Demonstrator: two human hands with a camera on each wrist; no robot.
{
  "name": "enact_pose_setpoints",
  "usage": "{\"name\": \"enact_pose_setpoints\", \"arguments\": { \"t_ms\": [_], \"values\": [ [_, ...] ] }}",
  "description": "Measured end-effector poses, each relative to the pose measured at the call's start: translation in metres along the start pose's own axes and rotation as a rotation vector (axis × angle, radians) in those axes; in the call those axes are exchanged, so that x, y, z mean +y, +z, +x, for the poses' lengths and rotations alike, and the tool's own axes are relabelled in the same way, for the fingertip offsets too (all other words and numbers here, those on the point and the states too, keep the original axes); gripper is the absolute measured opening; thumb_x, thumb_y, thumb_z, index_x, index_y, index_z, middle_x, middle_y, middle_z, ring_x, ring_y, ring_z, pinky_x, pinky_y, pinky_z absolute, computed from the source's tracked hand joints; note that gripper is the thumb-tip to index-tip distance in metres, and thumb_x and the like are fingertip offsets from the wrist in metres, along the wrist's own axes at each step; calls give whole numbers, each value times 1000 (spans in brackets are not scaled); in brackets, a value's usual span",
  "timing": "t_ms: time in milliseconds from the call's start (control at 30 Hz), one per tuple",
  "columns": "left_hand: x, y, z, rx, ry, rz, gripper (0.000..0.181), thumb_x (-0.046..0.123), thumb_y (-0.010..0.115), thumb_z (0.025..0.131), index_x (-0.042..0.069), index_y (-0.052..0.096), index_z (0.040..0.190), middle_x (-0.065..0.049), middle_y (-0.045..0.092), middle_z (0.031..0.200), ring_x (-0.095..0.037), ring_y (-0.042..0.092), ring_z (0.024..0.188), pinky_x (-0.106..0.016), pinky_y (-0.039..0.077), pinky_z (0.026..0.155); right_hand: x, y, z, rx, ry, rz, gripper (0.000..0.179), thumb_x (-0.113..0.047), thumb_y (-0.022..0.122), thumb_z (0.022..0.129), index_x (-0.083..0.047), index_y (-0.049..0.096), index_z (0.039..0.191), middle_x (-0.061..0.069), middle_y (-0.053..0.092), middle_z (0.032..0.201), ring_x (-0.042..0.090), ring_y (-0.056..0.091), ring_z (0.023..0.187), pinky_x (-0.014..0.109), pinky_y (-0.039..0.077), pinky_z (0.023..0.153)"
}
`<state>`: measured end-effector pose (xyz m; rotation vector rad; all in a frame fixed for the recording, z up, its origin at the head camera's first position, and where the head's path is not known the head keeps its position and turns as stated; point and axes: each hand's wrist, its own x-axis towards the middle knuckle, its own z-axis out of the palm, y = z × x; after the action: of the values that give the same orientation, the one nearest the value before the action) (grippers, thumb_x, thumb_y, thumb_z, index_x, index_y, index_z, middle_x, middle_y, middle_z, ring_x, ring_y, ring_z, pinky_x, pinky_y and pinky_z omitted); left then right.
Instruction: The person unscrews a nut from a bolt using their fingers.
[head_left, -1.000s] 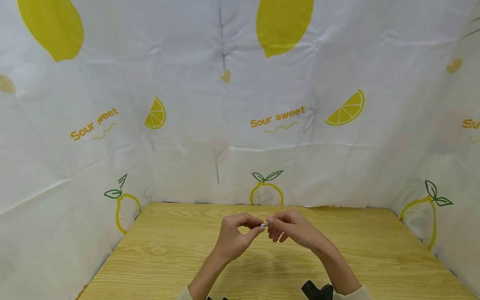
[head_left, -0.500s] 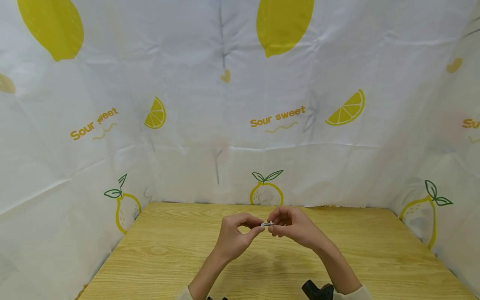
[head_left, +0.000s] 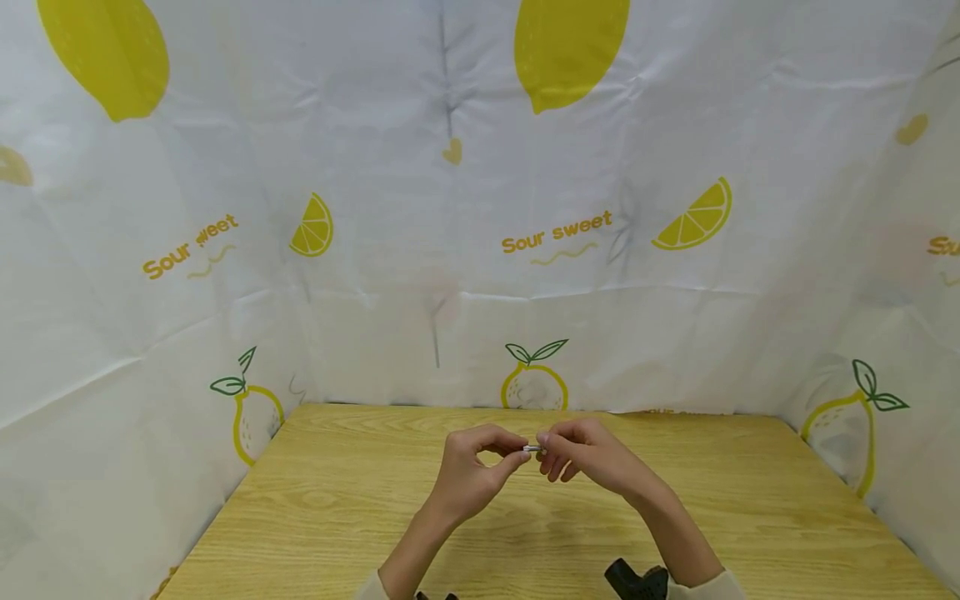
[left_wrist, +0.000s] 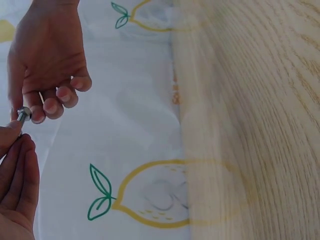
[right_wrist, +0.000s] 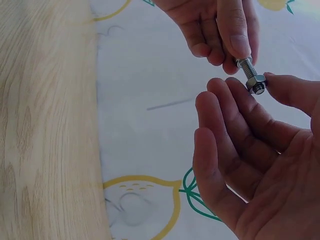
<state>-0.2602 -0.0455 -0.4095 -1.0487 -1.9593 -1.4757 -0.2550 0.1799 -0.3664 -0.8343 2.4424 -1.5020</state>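
- While the left hand (head_left: 461, 479) pinches one end of a bolt (right_wrist: 247, 68) between thumb and fingers, the right hand (head_left: 600, 462) has its thumb and index finger narrowed on a nut (right_wrist: 257, 82) at the other end.
- The bolt is held in the air above the table, between the two hands, lying roughly sideways in the head view.
- The nut is around the bolt, close to its tip; a little of the tip shows through, and threads show between the nut and the left hand.
- Both are silvery metal, and the nut is six-sided.
- The end of the bolt inside the left hand's grip is covered, so its shape cannot be told.
- The right hand's thumb touches one side of the nut, with the index finger across from it; the other fingers are gently bent and apart from the metal.
- The fingertips of the two hands are near each other but separate.
- Under them is a table (head_left: 330, 517) with pale wood grain.
- Behind it hangs a white cloth (head_left: 390, 225), creased, printed with lemons (head_left: 573, 50), slices (head_left: 693, 217) and the words "Sour sweet" (head_left: 557, 232).
- Light sleeves (head_left: 708, 588) end near the wrists, and a black device (head_left: 636, 581) sits beside the right one.
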Motion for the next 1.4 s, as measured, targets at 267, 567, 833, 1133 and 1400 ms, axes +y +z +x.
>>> {"name": "enact_pose_setpoints", "arguments": {
  "t_ms": [267,567,833,1133,1400],
  "values": [
    [0,1,0,-5,-12,-6,8,2,79,90,8,80,95,-10,80,88,-15,76,77,-26,64,72,0,-1,-1,22,-38,9,26,-21,61,104,3,71,103,16,73,89,15,71,74,35,63,70],
    [1,1,0,4,-16,-10,5,9,80,91,10,80,96,-5,80,88,-15,76,78,-26,64,73,2,-1,-1,56,-76,2,20,-14,71,98,4,68,107,16,71,88,13,69,75,33,62,70],
    [2,1,0,1,-6,-14,4,8,79,91,9,80,95,-7,80,89,-16,76,78,-26,64,73,1,-1,-1,53,-54,6,24,-21,66,102,2,69,108,19,72,90,25,72,76,36,64,69],
    [0,1,0,-3,-8,2,4,8,79,91,8,80,95,-7,80,89,-15,76,78,-25,64,73,-1,-1,-2,-29,17,20,37,-29,53,109,2,71,98,20,72,89,30,72,80,36,63,73],
    [0,1,0,-2,-8,-4,5,7,79,91,9,80,95,-8,80,89,-15,76,78,-26,64,72,2,0,0,13,-33,17,21,-20,65,102,1,68,105,14,72,89,21,72,77,34,62,70]
  ]
}}
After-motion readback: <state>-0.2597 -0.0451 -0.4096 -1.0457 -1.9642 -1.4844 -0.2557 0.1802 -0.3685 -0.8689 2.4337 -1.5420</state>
